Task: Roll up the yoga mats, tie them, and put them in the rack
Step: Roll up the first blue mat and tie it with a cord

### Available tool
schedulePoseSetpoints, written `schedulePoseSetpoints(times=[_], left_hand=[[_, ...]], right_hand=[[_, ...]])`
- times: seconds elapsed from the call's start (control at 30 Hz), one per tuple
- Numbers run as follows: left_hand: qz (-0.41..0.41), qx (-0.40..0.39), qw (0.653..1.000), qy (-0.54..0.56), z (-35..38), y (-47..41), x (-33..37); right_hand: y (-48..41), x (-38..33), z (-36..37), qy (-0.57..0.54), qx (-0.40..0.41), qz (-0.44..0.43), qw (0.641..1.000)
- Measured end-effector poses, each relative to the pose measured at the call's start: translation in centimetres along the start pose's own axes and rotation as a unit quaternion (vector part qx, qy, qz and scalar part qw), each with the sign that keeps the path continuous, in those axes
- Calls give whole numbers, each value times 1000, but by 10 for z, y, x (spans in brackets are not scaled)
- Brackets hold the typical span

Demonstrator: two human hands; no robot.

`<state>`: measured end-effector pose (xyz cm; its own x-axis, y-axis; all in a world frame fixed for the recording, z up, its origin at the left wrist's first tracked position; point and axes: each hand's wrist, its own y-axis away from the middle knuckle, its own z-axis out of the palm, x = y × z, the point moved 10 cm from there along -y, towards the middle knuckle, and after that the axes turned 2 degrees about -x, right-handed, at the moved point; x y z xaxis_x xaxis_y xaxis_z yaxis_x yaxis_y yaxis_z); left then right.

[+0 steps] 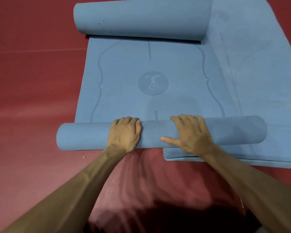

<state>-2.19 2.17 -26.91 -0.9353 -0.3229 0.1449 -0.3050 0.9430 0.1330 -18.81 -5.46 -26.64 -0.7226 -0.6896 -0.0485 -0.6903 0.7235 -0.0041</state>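
A dark red floor (32, 91) fills the surroundings, crossed on the left by a faint pale seam (40, 51).

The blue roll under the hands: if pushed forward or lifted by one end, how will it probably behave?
Pushed, the near roll would likely roll on easily: a round cylinder on flat mat. No tie shows, so it will probably loosen if the left hand and right hand let go. Lifted by one end, the long roll may sag.
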Motion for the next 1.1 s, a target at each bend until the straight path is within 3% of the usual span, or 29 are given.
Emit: schedulePoseSetpoints(times=[0.13, 0.33, 0.4, 0.6, 0.83, 0.93, 1.1], left_hand=[[57, 52, 997, -29, -7, 22, 7], [75, 33, 996, -45, -4, 7, 3], [68, 43, 996, -47, -6, 0, 3], [43, 60, 996, -53, -8, -18, -3], [-15, -65, 998, 14, -9, -69, -16], [-44, -122, 991, 40, -5, -85, -23], [-45, -139, 989, 38, -4, -94, -23]], right_hand=[[-23, 6, 3, -6, -94, 6, 996], [-45, 15, 11, -59, -173, 15, 983], [-49, 16, 9, -49, -155, 18, 987], [-45, 10, -6, -25, 29, 12, 999], [-30, 5, -16, -8, 151, -34, 988], [-38, 4, -5, 35, 100, -54, 993], [-59, 8, 0, 55, 30, -45, 997]])
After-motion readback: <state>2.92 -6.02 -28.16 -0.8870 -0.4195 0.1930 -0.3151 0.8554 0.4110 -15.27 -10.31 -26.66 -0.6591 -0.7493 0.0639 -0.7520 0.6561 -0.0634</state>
